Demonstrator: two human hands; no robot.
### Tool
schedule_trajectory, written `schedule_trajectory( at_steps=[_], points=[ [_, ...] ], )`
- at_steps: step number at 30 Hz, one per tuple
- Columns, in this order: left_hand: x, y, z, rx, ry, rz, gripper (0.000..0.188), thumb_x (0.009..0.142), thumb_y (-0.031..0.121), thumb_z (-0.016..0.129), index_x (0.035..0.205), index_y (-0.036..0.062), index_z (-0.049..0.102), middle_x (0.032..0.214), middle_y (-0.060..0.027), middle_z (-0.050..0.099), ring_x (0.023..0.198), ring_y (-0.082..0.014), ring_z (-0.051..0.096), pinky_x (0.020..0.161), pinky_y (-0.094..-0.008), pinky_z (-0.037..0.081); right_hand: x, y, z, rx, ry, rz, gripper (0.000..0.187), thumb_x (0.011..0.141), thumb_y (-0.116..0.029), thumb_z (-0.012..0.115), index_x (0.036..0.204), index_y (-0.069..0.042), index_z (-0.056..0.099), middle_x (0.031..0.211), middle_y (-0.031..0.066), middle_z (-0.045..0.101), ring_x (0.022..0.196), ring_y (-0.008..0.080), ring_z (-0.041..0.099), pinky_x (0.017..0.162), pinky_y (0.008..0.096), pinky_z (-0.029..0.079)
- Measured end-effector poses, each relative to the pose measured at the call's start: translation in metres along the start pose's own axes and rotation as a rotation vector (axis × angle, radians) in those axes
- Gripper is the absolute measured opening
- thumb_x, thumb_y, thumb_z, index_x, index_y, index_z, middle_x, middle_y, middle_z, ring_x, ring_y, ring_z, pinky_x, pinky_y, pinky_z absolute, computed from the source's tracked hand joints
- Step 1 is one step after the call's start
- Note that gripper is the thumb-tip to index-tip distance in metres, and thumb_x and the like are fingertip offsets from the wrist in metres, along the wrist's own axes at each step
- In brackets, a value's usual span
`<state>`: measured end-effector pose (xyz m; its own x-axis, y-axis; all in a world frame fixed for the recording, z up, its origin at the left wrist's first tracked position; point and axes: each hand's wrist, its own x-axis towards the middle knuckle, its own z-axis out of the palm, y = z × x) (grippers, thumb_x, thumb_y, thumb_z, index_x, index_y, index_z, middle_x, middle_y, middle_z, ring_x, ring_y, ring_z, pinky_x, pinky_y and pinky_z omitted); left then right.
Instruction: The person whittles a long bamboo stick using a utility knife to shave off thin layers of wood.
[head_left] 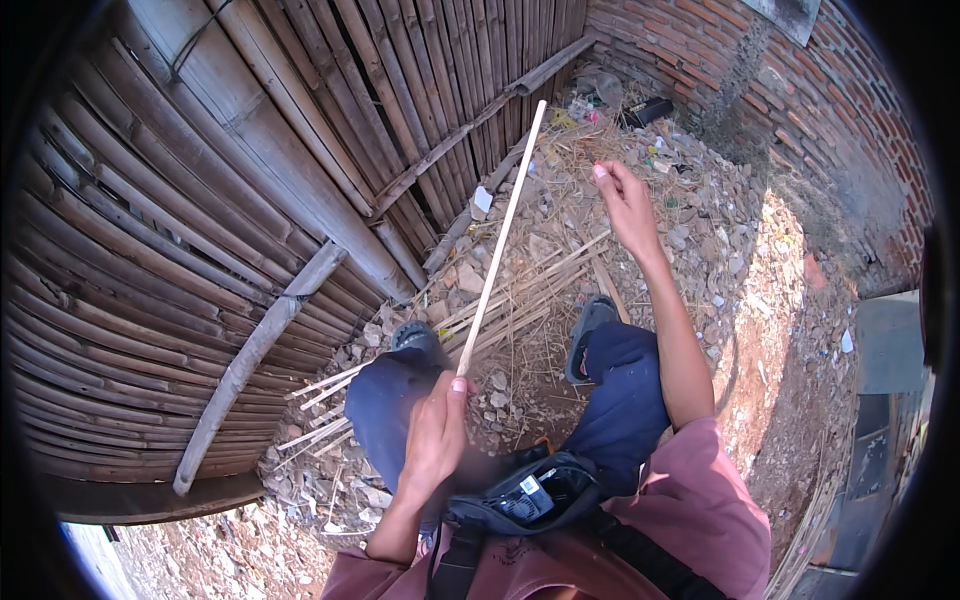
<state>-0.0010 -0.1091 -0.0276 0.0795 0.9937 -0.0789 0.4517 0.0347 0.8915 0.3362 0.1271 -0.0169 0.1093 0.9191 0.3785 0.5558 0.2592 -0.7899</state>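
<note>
My left hand (437, 432) is closed round the lower end of a long, thin bamboo strip (507, 220), its thumb lying along it. The pale strip slants up and away, its far end free in the air. To the right of that end, my right hand (630, 212) is raised with thumb and fingers drawn together. A small reddish spot shows at its fingertips; what they hold, if anything, I cannot make out. Below, several similar bamboo strips (530, 292) lie in a loose bundle on the rubble between and beyond my feet.
A bamboo wall (250, 120) with a pole brace (255, 365) rises on the left. A brick wall (800, 110) closes the far right. Stones and litter cover the ground (700, 210). An open waist bag (525, 495) with a small device sits at my lap.
</note>
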Motion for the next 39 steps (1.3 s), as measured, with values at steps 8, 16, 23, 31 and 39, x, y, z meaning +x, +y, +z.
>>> schedule_trajectory(
  at_steps=[8, 16, 23, 31, 39],
  points=[
    [0.030, 0.017, 0.003, -0.054, 0.095, 0.047, 0.027, 0.114, 0.026, 0.058, 0.109, 0.0002, 0.063, 0.067, -0.0142, 0.061, 0.057, -0.0256, 0.060, 0.058, -0.0414, 0.046, -0.093, -0.092, 0.046, 0.076, -0.174, -0.603, 0.029, 0.102, -0.031, 0.077, 0.103, -0.003, 0.069, 0.079, 0.0098, 0.069, 0.064, 0.0238, 0.069, 0.058, 0.0370, 0.051],
    [0.029, 0.022, 0.003, -0.145, 0.123, 0.060, 0.024, 0.113, 0.023, 0.059, 0.112, -0.0001, 0.066, 0.070, -0.0107, 0.065, 0.061, -0.0183, 0.062, 0.060, -0.0377, 0.048, -0.114, -0.096, 0.063, 0.059, -0.321, -0.733, 0.031, 0.093, -0.033, 0.084, 0.097, -0.004, 0.073, 0.080, 0.0087, 0.072, 0.063, 0.0276, 0.071, 0.056, 0.0370, 0.054],
    [0.026, 0.028, 0.001, -0.105, 0.173, 0.086, 0.022, 0.113, 0.022, 0.060, 0.112, 0.0008, 0.067, 0.068, -0.0124, 0.065, 0.058, -0.0207, 0.062, 0.058, -0.0381, 0.047, -0.120, -0.100, 0.067, 0.045, -0.321, -0.755, 0.032, 0.091, -0.034, 0.085, 0.094, -0.005, 0.073, 0.080, 0.0081, 0.072, 0.063, 0.0272, 0.071, 0.054, 0.0367, 0.055],
    [0.025, 0.028, 0.008, -0.083, 0.220, 0.071, 0.022, 0.113, 0.022, 0.059, 0.112, 0.0018, 0.067, 0.067, -0.0163, 0.063, 0.054, -0.0272, 0.063, 0.055, -0.0409, 0.045, -0.122, -0.101, 0.069, -0.001, -0.257, -0.769, 0.030, 0.089, -0.033, 0.086, 0.092, -0.005, 0.074, 0.075, 0.0071, 0.069, 0.059, 0.0261, 0.069, 0.053, 0.0363, 0.054],
    [0.023, 0.034, 0.009, -0.050, 0.252, 0.082, 0.023, 0.114, 0.024, 0.057, 0.110, 0.0024, 0.066, 0.067, -0.0194, 0.062, 0.056, -0.0376, 0.064, 0.055, -0.0452, 0.045, -0.123, -0.106, 0.069, -0.028, -0.223, -0.774, 0.031, 0.089, -0.034, 0.086, 0.092, -0.005, 0.074, 0.073, 0.0067, 0.068, 0.057, 0.0259, 0.068, 0.052, 0.0363, 0.053]
  ],
)
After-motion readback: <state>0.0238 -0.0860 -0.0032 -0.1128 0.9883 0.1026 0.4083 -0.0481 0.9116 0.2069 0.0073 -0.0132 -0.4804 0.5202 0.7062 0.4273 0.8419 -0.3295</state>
